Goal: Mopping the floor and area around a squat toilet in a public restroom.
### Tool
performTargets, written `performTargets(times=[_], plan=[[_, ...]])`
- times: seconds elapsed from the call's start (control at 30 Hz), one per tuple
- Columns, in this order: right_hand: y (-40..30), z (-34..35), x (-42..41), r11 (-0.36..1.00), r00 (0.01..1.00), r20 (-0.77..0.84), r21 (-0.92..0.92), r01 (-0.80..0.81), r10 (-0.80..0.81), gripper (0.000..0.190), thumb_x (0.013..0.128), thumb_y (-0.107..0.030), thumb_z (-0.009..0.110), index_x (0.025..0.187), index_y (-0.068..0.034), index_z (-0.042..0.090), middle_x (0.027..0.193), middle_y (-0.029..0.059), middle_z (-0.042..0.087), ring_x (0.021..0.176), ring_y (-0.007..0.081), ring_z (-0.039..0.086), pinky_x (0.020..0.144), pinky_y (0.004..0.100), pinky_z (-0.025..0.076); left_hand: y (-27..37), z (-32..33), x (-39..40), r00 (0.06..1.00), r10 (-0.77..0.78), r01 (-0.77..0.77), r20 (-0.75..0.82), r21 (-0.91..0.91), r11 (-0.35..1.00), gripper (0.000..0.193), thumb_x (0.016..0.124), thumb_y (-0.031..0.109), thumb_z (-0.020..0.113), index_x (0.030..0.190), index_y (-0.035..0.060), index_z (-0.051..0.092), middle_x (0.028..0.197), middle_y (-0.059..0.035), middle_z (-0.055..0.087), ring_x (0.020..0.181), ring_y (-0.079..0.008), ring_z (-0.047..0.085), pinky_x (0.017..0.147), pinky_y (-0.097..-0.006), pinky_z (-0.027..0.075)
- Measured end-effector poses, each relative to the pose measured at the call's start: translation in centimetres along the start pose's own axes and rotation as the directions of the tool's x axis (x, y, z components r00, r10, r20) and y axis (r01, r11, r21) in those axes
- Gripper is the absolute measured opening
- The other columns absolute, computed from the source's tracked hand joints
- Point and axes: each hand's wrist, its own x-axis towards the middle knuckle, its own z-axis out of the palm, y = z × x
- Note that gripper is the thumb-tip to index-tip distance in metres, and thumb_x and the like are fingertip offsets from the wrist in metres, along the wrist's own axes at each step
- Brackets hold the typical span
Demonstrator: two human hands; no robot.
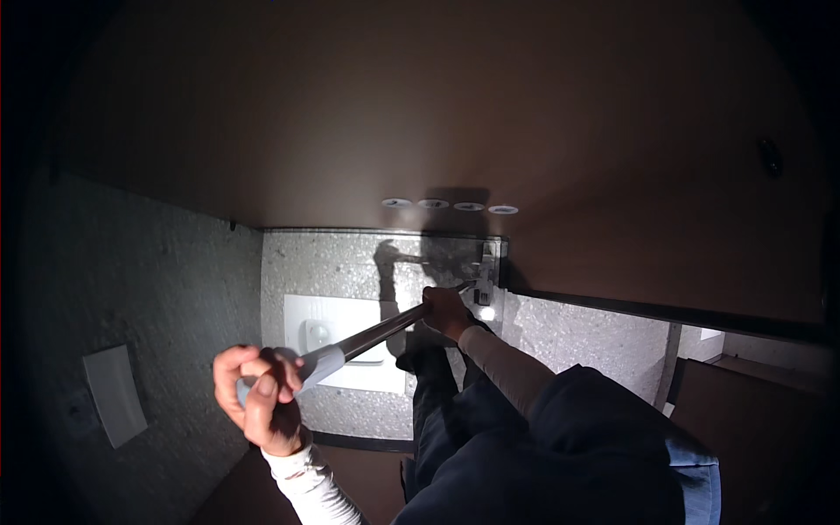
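A long metal pole [384, 331] with a pale plastic grip runs slantwise across the view. My left hand [266, 394] is closed round the pale grip at its upper end. Lower down, my right hand [446, 312] holds the metal shaft. The far end of the pole reaches a flat tool head [484, 279], probably a mop head, on the speckled floor [341, 262] beside the edge of a brown panel; its details are blurred by shadow. A white squat toilet [318, 377] is set in the floor below the pole, partly hidden behind it.
Brown partition panels [328, 144] rise ahead, bearing several round stickers [433, 204]. On the left is a grey wall [184, 289] with a white rectangular plate [116, 396]. A further brown panel [741, 420] stands at the right. My legs stand beside the toilet's right edge.
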Motion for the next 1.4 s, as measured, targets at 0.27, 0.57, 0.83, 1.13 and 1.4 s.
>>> performTargets(times=[0.27, 0.57, 0.83, 1.13, 1.4], plan=[[10.0, -3.9, 5.0, 0.951, 0.958, -0.052, 0.143, -0.273, 0.283, 0.009, 0.071, -0.018, 0.053, 0.071, -0.01, 0.053, 0.072, 0.0138, 0.058, 0.072, 0.0348, 0.057, 0.06, 0.0428, 0.044, -4.0, 14.7, 5.9, 0.982, -0.089, 0.084, 0.166, 0.033, 0.996, 0.019, 0.071, -0.002, 0.048, 0.09, -0.0031, 0.052, 0.057, -0.0038, 0.048, 0.052, -0.012, 0.047, 0.057, -0.0284, 0.044], [11.1, -6.8, 6.5, 0.969, 0.965, 0.247, 0.204, -0.136, 0.083, 0.016, 0.071, -0.019, 0.057, 0.08, -0.007, 0.061, 0.082, 0.0171, 0.061, 0.083, 0.036, 0.057, 0.07, 0.0427, 0.045, -3.7, 19.4, 4.0, 0.99, 0.029, 0.009, -0.138, 0.268, 0.963, 0.02, 0.077, -0.005, 0.044, 0.095, -0.0024, 0.052, 0.06, -0.003, 0.053, 0.054, -0.0078, 0.05, 0.054, -0.0199, 0.041], [10.2, -9.1, 3.3, 0.926, 0.941, 0.092, 0.168, -0.338, 0.327, 0.016, 0.071, -0.019, 0.056, 0.079, -0.006, 0.058, 0.081, 0.0178, 0.06, 0.082, 0.0376, 0.056, 0.07, 0.0446, 0.043, -1.7, 21.0, 3.2, 0.994, 0.04, -0.045, 0.101, 0.043, 0.998, 0.03, 0.072, 0.0, 0.048, 0.101, -0.0035, 0.049, 0.058, -0.0031, 0.049, 0.051, -0.0097, 0.046, 0.052, -0.0243, 0.041], [9.2, -5.5, 5.4, 0.984, 0.914, 0.385, 0.067, -0.168, 0.13, 0.021, 0.07, -0.024, 0.058, 0.082, -0.007, 0.062, 0.082, 0.0177, 0.061, 0.082, 0.0362, 0.058, 0.072, 0.0428, 0.045, -2.3, 17.1, 1.3, 0.96, 0.001, 0.08, -0.279, 0.281, 0.956, 0.027, 0.08, 0.002, 0.046, 0.106, -0.0036, 0.049, 0.062, 0.0, 0.048, 0.055, -0.0068, 0.043, 0.056, -0.0204, 0.038], [2.7, -4.7, 2.6, 0.993, 0.829, 0.552, 0.112, 0.03, -0.087, 0.016, 0.068, -0.018, 0.055, 0.077, -0.005, 0.059, 0.075, 0.0184, 0.06, 0.078, 0.0359, 0.059, 0.066, 0.0435, 0.045, 2.7, 12.0, -2.7, 0.971, 0.201, -0.165, -0.132, 0.241, 0.956, 0.033, 0.078, 0.008, 0.045, 0.109, -0.0041, 0.045, 0.055, 0.0011, 0.034, 0.05, -0.0073, 0.036, 0.052, -0.0219, 0.034]])
